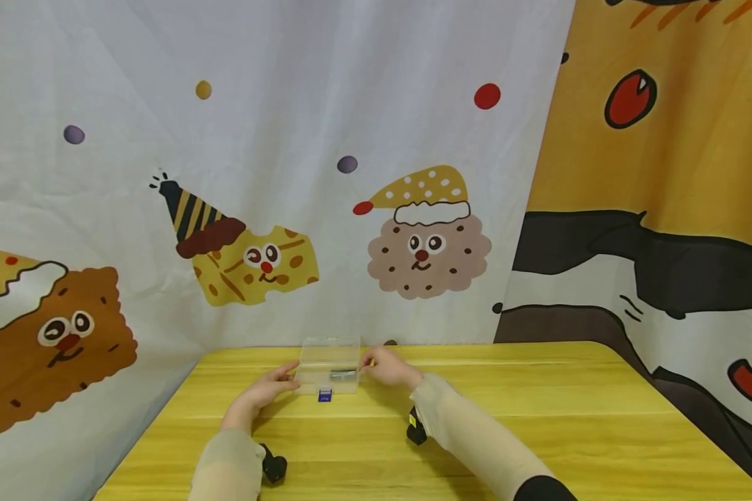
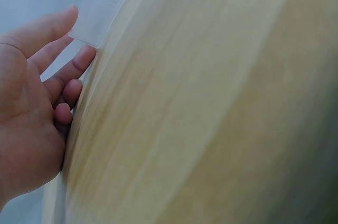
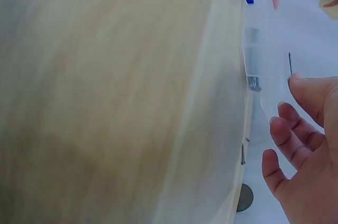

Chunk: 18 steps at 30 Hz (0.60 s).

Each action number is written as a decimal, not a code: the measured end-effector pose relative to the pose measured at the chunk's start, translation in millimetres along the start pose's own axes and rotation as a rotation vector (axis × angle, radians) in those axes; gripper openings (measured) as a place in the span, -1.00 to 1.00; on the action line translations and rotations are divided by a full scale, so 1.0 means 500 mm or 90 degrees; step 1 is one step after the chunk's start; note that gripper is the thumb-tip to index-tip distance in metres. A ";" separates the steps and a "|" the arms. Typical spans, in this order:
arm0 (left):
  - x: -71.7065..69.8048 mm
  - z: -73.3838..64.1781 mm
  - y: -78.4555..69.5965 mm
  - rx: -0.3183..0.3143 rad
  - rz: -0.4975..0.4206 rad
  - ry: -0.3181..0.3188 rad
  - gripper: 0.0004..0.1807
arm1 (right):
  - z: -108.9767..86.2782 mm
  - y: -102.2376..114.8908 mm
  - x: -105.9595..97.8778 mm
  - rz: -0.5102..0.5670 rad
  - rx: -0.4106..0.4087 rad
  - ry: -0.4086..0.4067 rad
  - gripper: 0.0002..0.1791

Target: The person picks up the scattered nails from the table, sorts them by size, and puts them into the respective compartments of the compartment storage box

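Note:
A clear plastic box (image 1: 316, 381) with a blue latch (image 1: 325, 395) at its front stands at the far side of the table, its lid (image 1: 330, 350) raised. Several thin grey nails (image 1: 343, 374) lie in its right part. My left hand (image 1: 269, 390) rests at the box's left end, thumb and fingers spread along that wall. At the right end, my right hand (image 1: 388, 367) pinches a thin dark nail (image 3: 290, 63) between thumb and forefinger, point outward. Its other fingers (image 3: 288, 134) are loosely bent.
By the right hand, a small nail (image 3: 243, 154) and a round grey disc (image 3: 245, 197) lie on the wooden table (image 1: 539, 417). A printed curtain (image 1: 338, 264) hangs right behind the table's far edge. Black wrist devices (image 1: 273, 467) sit under both forearms.

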<state>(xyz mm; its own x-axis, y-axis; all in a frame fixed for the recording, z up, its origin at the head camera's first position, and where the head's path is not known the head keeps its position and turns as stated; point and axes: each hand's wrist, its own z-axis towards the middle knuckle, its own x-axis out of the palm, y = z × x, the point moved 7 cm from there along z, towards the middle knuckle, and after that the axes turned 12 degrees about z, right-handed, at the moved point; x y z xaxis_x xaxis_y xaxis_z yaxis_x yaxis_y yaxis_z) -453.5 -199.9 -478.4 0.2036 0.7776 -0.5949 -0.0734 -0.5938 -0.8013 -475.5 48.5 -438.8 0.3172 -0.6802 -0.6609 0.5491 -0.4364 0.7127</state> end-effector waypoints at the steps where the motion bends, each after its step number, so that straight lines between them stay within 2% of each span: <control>1: 0.000 0.000 0.000 -0.001 -0.001 0.000 -0.30 | 0.001 0.000 0.003 -0.002 0.002 0.002 -0.88; 18: 0.001 -0.003 0.001 -0.007 -0.004 0.004 -0.31 | 0.009 0.018 0.031 -0.003 0.019 0.024 -0.89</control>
<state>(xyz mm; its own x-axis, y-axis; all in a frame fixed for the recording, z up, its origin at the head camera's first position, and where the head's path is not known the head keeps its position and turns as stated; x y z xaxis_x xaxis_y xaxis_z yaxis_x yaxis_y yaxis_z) -451.9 -200.1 -478.8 0.2109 0.7797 -0.5896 -0.0616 -0.5913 -0.8041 -469.0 31.6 -441.6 0.3438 -0.6562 -0.6717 0.5272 -0.4570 0.7164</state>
